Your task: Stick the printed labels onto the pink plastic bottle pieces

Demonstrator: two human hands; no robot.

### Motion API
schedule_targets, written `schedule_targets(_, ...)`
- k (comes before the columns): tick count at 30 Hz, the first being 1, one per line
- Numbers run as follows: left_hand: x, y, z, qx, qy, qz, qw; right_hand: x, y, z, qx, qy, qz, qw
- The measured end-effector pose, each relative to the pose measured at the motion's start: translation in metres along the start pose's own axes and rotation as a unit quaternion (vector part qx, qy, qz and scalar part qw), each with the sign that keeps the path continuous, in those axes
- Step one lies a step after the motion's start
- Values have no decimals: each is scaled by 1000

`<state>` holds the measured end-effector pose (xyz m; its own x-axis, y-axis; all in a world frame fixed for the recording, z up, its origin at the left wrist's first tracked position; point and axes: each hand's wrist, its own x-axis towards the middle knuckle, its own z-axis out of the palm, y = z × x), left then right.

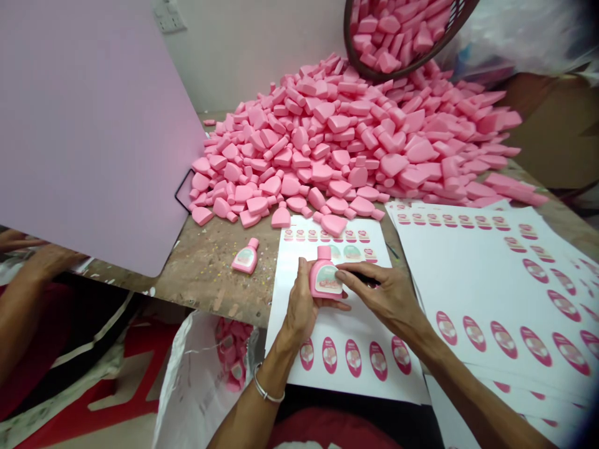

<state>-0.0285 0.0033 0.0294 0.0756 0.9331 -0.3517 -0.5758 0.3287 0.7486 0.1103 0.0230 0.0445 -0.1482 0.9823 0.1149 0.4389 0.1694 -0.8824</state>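
Note:
My left hand point(299, 308) is closed around a small pink bottle point(324, 276) with a pale label on its front, held upright over a white sticker sheet point(349, 324). My right hand point(384, 294) presses its fingertips against the bottle's right side, over the label, and a thin dark tool shows under the fingers. A labelled pink bottle point(246, 257) lies on the worn tabletop point(206, 265) just to the left. Behind them spreads a big heap of unlabelled pink bottles point(355, 143).
More sticker sheets point(505, 274) lie stacked at the right. A tilted basket point(397, 31) of pink bottles hangs over the heap. A white bag point(206, 374) with labelled bottles sits below the table edge. A pink board point(88, 125) stands at left, with another person's arms point(28, 280) beneath it.

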Motion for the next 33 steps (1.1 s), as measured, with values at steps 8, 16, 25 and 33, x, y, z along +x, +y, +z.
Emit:
schedule_targets(8, 0, 3, -2, 3, -2, 6, 1000, 1, 0, 3, -10, 14, -34, 999)
schedule_targets(16, 0, 5, -3, 14, -26, 21, 999, 3, -1, 5, -39, 29, -77, 996)
schedule_targets(25, -5, 12, -4, 44, -80, 59, 994, 6, -6, 4, -67, 27, -100, 992)
schedule_targets(33, -8, 15, -1, 38, -106, 48, 993, 4, -7, -2, -357, 78, -195, 910)
